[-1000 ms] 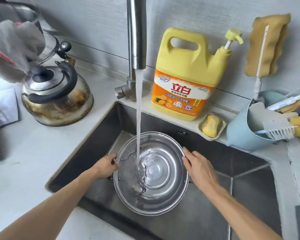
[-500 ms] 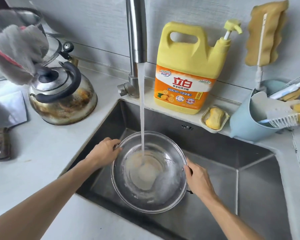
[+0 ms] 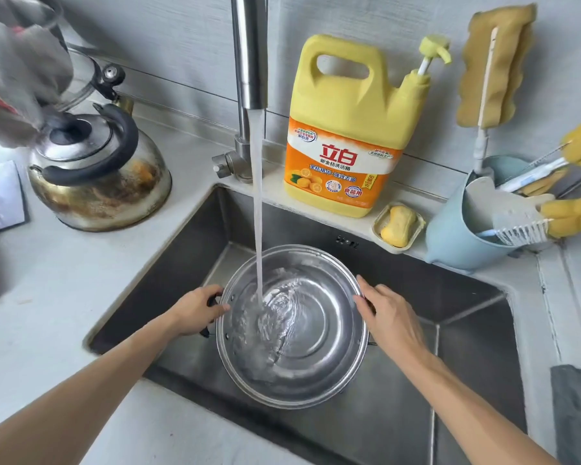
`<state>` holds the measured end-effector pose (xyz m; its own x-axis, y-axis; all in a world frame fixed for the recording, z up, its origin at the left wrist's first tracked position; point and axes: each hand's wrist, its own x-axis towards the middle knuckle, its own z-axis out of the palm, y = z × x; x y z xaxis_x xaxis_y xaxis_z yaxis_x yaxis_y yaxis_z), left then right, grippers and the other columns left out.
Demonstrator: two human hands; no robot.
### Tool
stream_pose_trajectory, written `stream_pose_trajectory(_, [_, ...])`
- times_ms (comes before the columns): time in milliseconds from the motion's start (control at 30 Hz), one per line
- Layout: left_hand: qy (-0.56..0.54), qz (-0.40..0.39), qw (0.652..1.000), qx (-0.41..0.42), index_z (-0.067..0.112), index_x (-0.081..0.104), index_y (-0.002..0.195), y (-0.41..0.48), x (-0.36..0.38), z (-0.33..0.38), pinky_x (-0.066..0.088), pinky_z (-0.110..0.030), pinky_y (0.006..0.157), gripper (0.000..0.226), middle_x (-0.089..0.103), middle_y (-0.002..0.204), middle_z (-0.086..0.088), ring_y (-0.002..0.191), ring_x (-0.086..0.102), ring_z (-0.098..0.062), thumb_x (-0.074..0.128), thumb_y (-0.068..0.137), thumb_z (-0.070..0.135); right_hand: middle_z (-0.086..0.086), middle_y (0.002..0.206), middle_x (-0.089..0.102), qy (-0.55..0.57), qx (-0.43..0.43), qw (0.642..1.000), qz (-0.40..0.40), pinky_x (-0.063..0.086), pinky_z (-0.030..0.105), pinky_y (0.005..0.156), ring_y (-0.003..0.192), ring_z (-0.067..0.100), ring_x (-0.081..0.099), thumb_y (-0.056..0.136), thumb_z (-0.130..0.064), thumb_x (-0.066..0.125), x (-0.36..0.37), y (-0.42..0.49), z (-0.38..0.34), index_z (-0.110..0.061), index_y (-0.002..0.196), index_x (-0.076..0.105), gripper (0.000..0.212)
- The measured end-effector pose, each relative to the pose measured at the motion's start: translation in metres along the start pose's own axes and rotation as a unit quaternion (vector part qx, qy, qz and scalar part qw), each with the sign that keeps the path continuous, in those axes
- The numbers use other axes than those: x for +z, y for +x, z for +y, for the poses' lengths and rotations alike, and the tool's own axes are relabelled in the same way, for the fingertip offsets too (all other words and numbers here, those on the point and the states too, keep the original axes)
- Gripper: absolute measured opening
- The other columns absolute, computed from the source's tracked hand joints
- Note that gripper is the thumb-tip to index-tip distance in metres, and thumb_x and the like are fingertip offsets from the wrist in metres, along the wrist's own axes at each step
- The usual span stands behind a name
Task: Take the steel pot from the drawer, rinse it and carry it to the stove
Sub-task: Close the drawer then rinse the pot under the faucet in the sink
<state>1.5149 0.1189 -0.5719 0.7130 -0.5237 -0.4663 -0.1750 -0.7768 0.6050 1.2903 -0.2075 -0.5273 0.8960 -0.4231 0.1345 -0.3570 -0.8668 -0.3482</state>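
The round stainless-steel pot [image 3: 316, 333] is positioned inside the dark steel sink [image 3: 393, 421], directly under the chrome faucet [image 3: 250, 52]. The water stream [image 3: 258, 213] strikes the pot base left of centre, and water swirls inside. The left hand [image 3: 197, 310] grips the black left handle [image 3: 212, 301]. The right hand [image 3: 391, 318] holds the right rim, thumb over the edge. The sink is set in the pale desk [image 3: 47, 280].

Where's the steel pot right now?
Head view, low centre: the steel pot is in the sink under the running tap, held between the left hand and the right hand.
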Motion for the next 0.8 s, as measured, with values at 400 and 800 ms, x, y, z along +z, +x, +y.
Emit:
stream_pose_trajectory(400, [0.046, 0.131, 0.986, 0.090, 0.030, 0.053, 0.082, -0.018, -0.035, 0.010, 0.053, -0.038, 0.074, 0.037, 0.061, 0.088, 0.004, 0.080, 0.063, -0.017, 0.090, 0.083, 0.023, -0.002, 0.088, 0.051, 0.063, -0.030, 0.995, 0.078, 0.049, 0.034, 0.077, 0.082, 0.021, 0.051, 0.105, -0.027, 0.060, 0.015, -0.012, -0.003, 0.002, 0.125, 0.072, 0.037])
stream_pose_trajectory(800, [0.096, 0.101, 0.987, 0.082, 0.031, 0.051, 0.084, -0.015, -0.005, 0.001, 0.052, -0.041, 0.078, 0.041, 0.057, 0.092, 0.008, 0.083, 0.062, -0.022, 0.092, 0.082, 0.030, 0.004, 0.093, 0.058, 0.013, -0.110, 0.988, 0.107, 0.056, 0.036, 0.075, 0.081, 0.022, 0.051, 0.096, -0.008, 0.073, -0.010, -0.019, -0.010, 0.002, 0.137, 0.066, 0.043])
